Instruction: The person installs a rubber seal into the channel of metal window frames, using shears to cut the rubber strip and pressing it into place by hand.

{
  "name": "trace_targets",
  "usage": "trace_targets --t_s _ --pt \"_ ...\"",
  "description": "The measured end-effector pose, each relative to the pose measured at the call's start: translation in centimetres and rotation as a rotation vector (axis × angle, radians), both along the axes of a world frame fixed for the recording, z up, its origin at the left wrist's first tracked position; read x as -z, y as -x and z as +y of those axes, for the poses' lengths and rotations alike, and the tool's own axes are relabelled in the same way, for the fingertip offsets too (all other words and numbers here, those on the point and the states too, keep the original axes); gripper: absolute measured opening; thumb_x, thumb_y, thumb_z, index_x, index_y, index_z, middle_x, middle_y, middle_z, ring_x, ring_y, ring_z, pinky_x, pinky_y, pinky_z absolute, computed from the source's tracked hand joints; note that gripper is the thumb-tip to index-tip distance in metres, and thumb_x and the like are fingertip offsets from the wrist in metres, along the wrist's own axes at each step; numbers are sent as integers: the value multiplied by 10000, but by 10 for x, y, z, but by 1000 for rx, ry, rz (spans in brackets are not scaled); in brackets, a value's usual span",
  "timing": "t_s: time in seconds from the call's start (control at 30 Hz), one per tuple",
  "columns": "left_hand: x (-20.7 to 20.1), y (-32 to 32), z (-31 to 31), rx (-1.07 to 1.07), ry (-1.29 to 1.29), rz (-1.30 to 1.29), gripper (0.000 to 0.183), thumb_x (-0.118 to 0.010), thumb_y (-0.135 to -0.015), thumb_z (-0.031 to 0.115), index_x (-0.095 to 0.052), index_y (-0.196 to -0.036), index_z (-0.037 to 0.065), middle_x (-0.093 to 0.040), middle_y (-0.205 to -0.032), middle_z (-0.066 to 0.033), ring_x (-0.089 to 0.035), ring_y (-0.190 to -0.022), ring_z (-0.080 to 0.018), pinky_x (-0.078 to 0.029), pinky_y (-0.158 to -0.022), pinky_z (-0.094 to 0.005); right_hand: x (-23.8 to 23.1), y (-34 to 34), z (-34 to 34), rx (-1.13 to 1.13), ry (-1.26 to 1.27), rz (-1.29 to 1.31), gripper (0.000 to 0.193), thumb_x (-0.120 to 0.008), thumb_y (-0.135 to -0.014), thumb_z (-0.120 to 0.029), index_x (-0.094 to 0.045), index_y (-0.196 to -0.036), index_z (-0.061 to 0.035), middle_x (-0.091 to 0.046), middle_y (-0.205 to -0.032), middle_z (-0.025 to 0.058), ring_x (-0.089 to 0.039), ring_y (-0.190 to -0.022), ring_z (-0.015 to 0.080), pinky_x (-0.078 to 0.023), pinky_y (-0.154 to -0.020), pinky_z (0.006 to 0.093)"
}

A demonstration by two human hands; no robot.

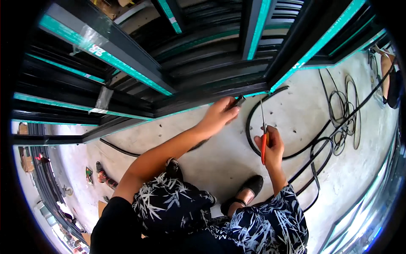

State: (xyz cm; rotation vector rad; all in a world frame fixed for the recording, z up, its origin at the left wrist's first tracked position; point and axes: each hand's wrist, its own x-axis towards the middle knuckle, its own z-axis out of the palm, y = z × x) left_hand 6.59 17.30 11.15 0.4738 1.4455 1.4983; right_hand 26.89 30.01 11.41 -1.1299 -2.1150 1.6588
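My left hand (217, 116) is closed round a black rubber strip (240, 100), whose short end sticks out past the fingertips beside the lower edge of a dark frame (211, 92). To its right, my right hand (274, 149) grips scissors (264, 146) by their red-orange handles. The thin blades point up toward the frame's corner, apart from the strip; whether they are parted is hard to make out. A dark length (120, 150) lies on the floor left of my left forearm, perhaps part of the same strip. Another black strip (248, 122) curves across the floor between my hands.
Dark frames with green tape (127, 73) fill the far side. Tangled black cords (338, 114) lie on the pale floor (220, 156) at right. A person's leg (387, 78) shows at far right. Several dark bars (48, 178) are at left, near a red-and-black tool (103, 175).
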Motion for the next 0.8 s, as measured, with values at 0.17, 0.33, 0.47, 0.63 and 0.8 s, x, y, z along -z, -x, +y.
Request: trace_targets --t_s 0.17,0.33,0.47,0.63,0.8 --pt "-88 1 -37 59 -85 -184 368 -449 -1058 356 -538 -1177 20 -416 -704 48 -332 -585 -41 -277 -538 -207 -48 29 -11 -212 113 143 567 -847 -777 -155 -530 -1218 5 -425 -761 -27 -372 -661 80 -347 -588 238" --pt "-106 9 -71 94 -240 -460 519 -488 -1014 493 -533 -1108 -15 -370 -624 55 -286 -528 -40 -233 -480 -216 -83 51 -16 -413 -62 234 598 -858 -725 -233 -550 -1189 -16 -479 -814 -8 -423 -685 96 -367 -617 252" --pt "-112 9 -80 28 -316 -503 500 -492 -1010 493 -531 -1119 6 -351 -621 51 -294 -527 -53 -234 -476 -217 -93 54 -24 -446 -290 326 631 -898 -648 -224 -577 -1147 -8 -516 -839 24 -435 -654 114 -369 -571 270" --pt "-122 5 -86 -10 -340 -494 457 -467 -1020 498 -537 -1060 47 -349 -607 55 -290 -508 -53 -229 -461 -220 -93 53 -33 -435 -272 287 629 -910 -632 -197 -594 -1143 -15 -539 -879 40 -436 -643 116 -371 -547 262" --pt "-114 11 -100 170 -431 -813 458 -459 -1019 508 -536 -979 59 -350 -588 69 -282 -481 -40 -214 -433 -216 -95 63 -29 -576 -382 420 635 -924 -624 -235 -607 -1135 -33 -556 -859 61 -492 -644 155 -419 -561 280"
